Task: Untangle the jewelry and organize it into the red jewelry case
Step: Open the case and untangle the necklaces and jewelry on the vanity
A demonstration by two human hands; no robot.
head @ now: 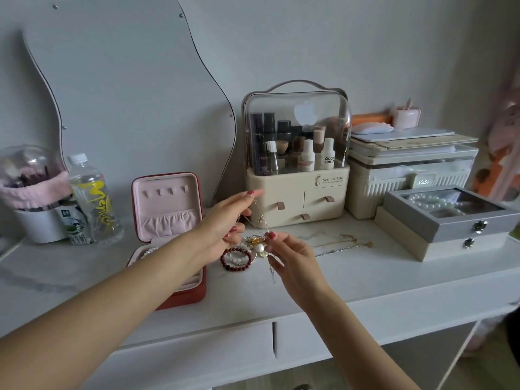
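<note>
Now a thin chain (260, 218) runs taut between my two hands above the tangled jewelry (254, 243) on the tabletop (351, 277).

My left hand (225, 223) pinches the chain's upper end, my right hand (289, 257) pinches it lower, just over the tangle and the red bead bracelet (235, 258). Left of them the red jewelry case (168, 235) stands open, pearls in its tray under my forearm. At right, a grey glass-lidded box (450, 215) holds pearl strands; the cream cosmetics organizer (297, 170) holds bottles.
</note>
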